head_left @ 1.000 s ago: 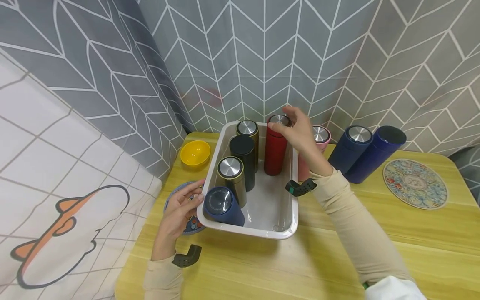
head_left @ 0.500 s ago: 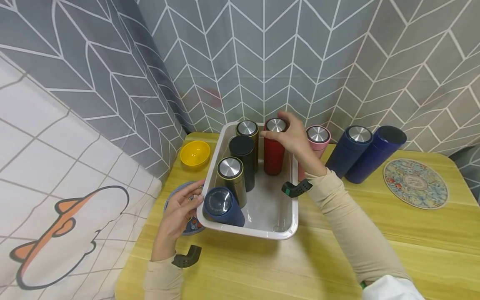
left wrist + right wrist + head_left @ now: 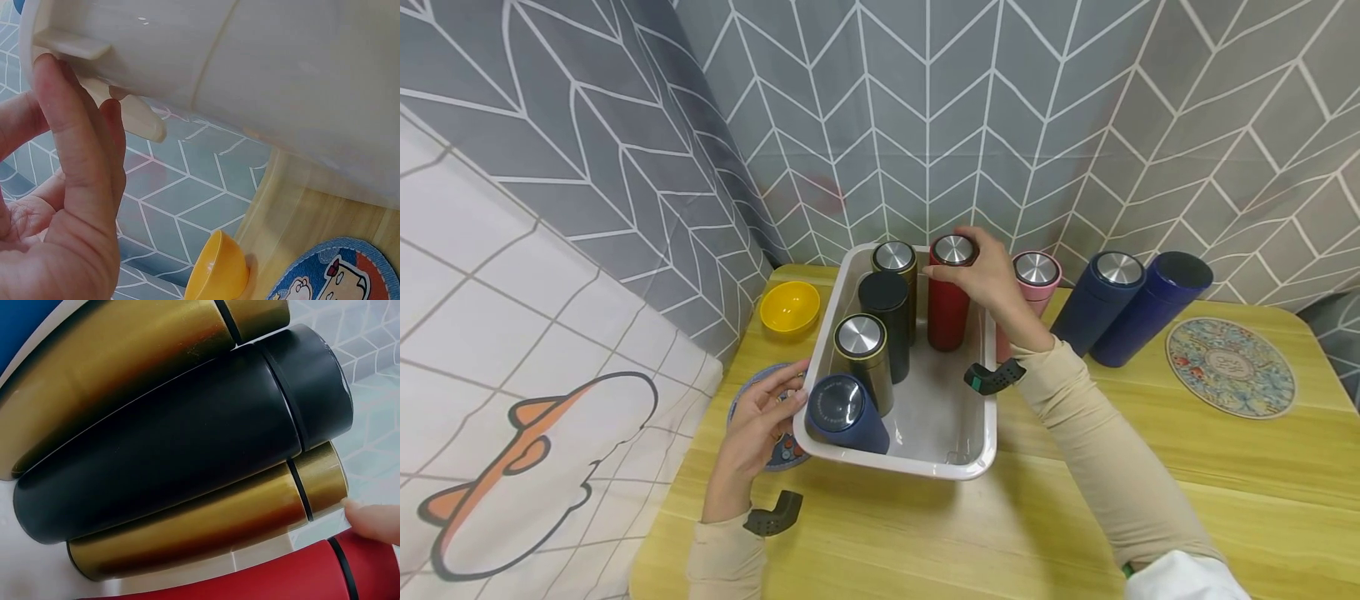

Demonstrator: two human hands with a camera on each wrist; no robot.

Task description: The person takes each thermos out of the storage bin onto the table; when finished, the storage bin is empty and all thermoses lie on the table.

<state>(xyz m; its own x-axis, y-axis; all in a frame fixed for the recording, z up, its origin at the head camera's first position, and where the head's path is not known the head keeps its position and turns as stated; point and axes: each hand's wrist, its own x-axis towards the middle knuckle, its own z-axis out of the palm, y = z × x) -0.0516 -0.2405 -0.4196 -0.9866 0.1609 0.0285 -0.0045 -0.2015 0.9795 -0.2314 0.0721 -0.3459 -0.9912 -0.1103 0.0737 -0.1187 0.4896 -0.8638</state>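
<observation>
A white tub (image 3: pixel 895 467) holds several thermos flasks along its left side: a blue flask (image 3: pixel 850 418) in front, a gold flask (image 3: pixel 874 375), a black flask (image 3: pixel 889 333) and another gold flask (image 3: pixel 904 260) at the back. My left hand (image 3: pixel 754 433) grips the tub's left rim, fingers under the edge in the left wrist view. Standing in the tub's back right is a red thermos flask (image 3: pixel 947 312); my right hand (image 3: pixel 992 279) holds it around the lid, thumb on the near left side. The far fingers are partly hidden behind it.
Right of the tub stand a pink flask (image 3: pixel 1036 283), a dark blue flask (image 3: pixel 1093 304) and a purple-blue flask (image 3: pixel 1150 312). Farther right lies a round patterned mat (image 3: pixel 1231 368). A yellow bowl (image 3: pixel 790 307) and a blue round mat (image 3: pixel 786 454) are at the left.
My right hand has shifted slightly left with the red thermos flask, showing more of the pink flask's lid. My left hand and the tub have stayed in place.
</observation>
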